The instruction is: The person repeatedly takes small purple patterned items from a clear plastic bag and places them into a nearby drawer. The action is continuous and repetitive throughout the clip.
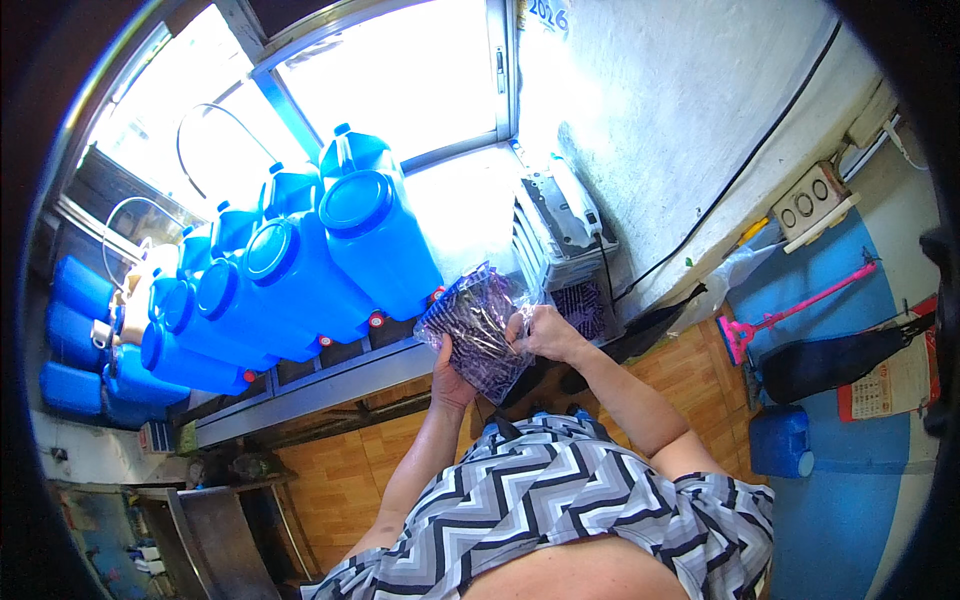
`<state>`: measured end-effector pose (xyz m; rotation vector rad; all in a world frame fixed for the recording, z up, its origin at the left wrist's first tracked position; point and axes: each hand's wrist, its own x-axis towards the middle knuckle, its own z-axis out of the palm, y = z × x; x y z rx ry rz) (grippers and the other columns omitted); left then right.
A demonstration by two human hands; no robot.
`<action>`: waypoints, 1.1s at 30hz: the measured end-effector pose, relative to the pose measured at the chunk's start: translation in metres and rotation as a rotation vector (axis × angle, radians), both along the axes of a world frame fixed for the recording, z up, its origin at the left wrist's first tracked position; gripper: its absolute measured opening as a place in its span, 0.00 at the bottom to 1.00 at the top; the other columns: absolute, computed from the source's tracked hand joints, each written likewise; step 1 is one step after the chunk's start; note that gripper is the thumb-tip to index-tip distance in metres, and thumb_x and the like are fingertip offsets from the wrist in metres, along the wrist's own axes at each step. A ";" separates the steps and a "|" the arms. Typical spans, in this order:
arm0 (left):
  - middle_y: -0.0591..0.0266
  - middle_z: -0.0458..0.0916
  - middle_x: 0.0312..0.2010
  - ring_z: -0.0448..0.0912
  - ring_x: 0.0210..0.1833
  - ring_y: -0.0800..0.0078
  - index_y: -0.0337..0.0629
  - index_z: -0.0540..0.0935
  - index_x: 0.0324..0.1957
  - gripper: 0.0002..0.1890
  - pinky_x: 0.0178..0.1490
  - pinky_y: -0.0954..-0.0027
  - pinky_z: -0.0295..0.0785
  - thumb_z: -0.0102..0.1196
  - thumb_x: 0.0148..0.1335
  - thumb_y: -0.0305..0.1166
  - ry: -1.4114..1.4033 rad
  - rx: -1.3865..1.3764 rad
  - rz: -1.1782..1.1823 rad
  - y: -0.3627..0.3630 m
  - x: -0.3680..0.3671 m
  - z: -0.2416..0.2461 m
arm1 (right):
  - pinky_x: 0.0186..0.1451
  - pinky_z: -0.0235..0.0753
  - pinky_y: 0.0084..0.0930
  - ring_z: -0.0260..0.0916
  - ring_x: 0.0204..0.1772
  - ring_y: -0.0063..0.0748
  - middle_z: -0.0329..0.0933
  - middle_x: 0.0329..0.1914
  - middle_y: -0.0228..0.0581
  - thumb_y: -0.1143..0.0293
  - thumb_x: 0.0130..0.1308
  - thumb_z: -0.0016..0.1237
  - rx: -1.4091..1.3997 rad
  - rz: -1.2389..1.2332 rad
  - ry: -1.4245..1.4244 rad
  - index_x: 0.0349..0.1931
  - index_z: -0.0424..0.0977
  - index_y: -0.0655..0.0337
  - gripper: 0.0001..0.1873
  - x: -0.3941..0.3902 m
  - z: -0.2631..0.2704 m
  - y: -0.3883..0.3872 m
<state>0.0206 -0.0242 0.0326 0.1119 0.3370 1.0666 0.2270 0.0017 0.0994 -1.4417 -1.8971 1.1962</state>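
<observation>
A clear plastic bag with a dark purple, patterned content is held in front of my body. My left hand grips its lower left side, thumb on top. The fingers of my right hand pinch the bag's right edge, where the clear film is bunched. Just beyond my right hand stands a stack of plastic trays or containers with a white corded device on top. More purple patterned material shows beneath that stack. What exactly the bag contains cannot be told.
Several blue plastic jugs with taps, one of them nearest, line the metal-edged counter under the windows. A black cable runs along the wall by an outlet box. At right are a pink squeegee and a blue jerrycan.
</observation>
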 end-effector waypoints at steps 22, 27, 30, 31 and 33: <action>0.53 0.68 0.63 0.67 0.65 0.56 0.41 0.64 0.65 0.32 0.68 0.50 0.60 0.46 0.67 0.52 0.035 0.034 0.007 0.000 -0.001 -0.002 | 0.43 0.74 0.25 0.75 0.36 0.27 0.80 0.31 0.43 0.71 0.52 0.61 0.029 -0.169 -0.023 0.44 0.78 0.67 0.17 0.001 0.002 0.002; 0.51 0.69 0.63 0.68 0.64 0.55 0.40 0.64 0.65 0.32 0.68 0.49 0.60 0.46 0.67 0.52 0.020 0.017 0.000 0.002 -0.003 -0.003 | 0.45 0.75 0.21 0.76 0.37 0.24 0.82 0.34 0.42 0.76 0.53 0.60 0.100 -0.314 0.167 0.39 0.80 0.71 0.13 0.003 -0.001 0.005; 0.51 0.68 0.63 0.67 0.65 0.53 0.40 0.63 0.66 0.33 0.68 0.48 0.59 0.46 0.67 0.52 0.036 0.002 -0.005 0.006 -0.006 -0.005 | 0.50 0.75 0.26 0.78 0.44 0.32 0.82 0.41 0.47 0.76 0.52 0.59 0.032 -0.254 0.208 0.44 0.78 0.70 0.17 0.004 0.001 0.005; 0.51 0.68 0.63 0.67 0.65 0.53 0.40 0.63 0.66 0.33 0.69 0.48 0.59 0.45 0.67 0.52 0.032 -0.004 -0.007 0.008 -0.006 -0.006 | 0.52 0.75 0.28 0.79 0.46 0.36 0.81 0.43 0.49 0.75 0.52 0.59 0.037 -0.223 0.221 0.46 0.77 0.69 0.19 0.005 0.002 0.004; 0.51 0.68 0.63 0.67 0.65 0.53 0.40 0.62 0.66 0.32 0.69 0.47 0.59 0.44 0.68 0.52 0.032 -0.014 -0.015 0.010 -0.006 -0.008 | 0.53 0.75 0.28 0.79 0.46 0.37 0.81 0.44 0.50 0.75 0.51 0.59 -0.010 -0.184 0.091 0.49 0.76 0.68 0.22 0.004 0.005 0.002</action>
